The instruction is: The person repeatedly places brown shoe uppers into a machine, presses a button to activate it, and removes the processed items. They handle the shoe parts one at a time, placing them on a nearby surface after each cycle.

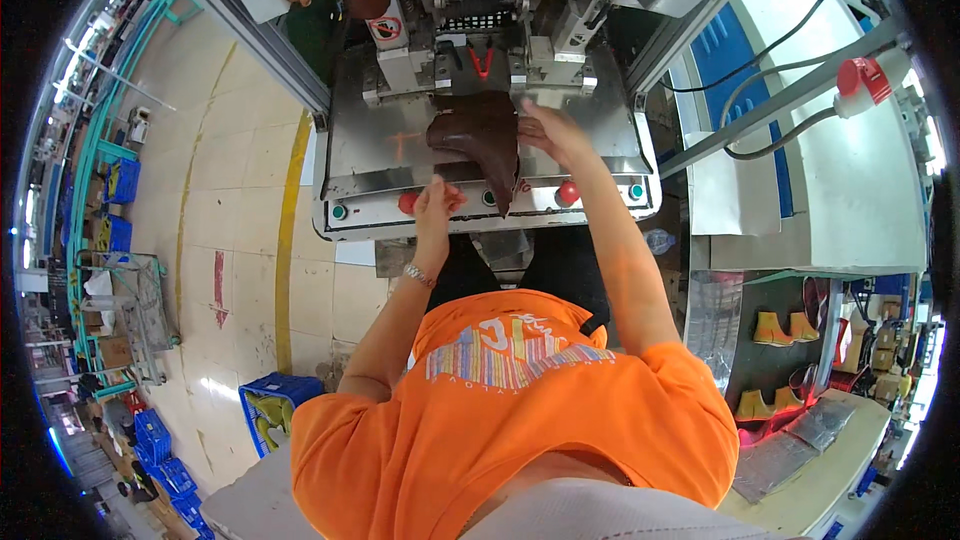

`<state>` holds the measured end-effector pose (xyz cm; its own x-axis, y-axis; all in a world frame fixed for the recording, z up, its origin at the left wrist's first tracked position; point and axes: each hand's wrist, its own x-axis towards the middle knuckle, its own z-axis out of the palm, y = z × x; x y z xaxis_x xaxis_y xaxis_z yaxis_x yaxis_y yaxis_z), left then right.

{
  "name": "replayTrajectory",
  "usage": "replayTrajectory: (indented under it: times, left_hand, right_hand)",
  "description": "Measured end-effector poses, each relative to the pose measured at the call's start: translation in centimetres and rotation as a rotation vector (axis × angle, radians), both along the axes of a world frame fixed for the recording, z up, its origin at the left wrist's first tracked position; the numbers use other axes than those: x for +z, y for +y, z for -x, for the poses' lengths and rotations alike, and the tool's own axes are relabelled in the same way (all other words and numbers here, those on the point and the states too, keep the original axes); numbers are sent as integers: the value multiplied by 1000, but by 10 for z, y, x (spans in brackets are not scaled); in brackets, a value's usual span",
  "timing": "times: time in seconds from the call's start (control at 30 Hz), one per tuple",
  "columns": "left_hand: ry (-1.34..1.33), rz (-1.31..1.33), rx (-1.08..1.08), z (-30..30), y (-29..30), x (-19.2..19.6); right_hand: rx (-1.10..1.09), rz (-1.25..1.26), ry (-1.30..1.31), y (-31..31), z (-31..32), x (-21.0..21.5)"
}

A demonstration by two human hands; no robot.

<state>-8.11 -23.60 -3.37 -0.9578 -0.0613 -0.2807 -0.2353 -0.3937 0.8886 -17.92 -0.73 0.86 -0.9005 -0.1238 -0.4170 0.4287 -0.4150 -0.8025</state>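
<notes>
A dark brown leather shoe upper (478, 135) lies on the metal bed of a machine, its pointed lower end hanging over the front panel. My right hand (552, 132) is at the upper's right edge, fingers stretched out and thumb apart; it seems to touch the edge lightly. Lower and to the left, my left hand (434, 204) hovers over the front panel beside a red push button (408, 202), clear of the upper. Its fingers are loosely bent and apart, with nothing visible in them.
Metal clamp blocks (408, 70) and red-handled pliers (481, 62) sit behind the upper. A second red button (568, 192) and a green one (636, 192) are on the panel. Machine posts rise at both sides. A blue basket (272, 390) stands on the floor at left; yellow boots (772, 328) rest at right.
</notes>
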Motion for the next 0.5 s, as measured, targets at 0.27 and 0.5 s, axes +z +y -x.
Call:
replayTrajectory:
  times: [0.27,0.5]
  left_hand:
    - [-31,3,-331,-26,-7,4]
    - [470,279,-470,24,7,111]
  right_hand:
    - [201,38,59,-15,18,6]
    - [424,459,547,24,-40,76]
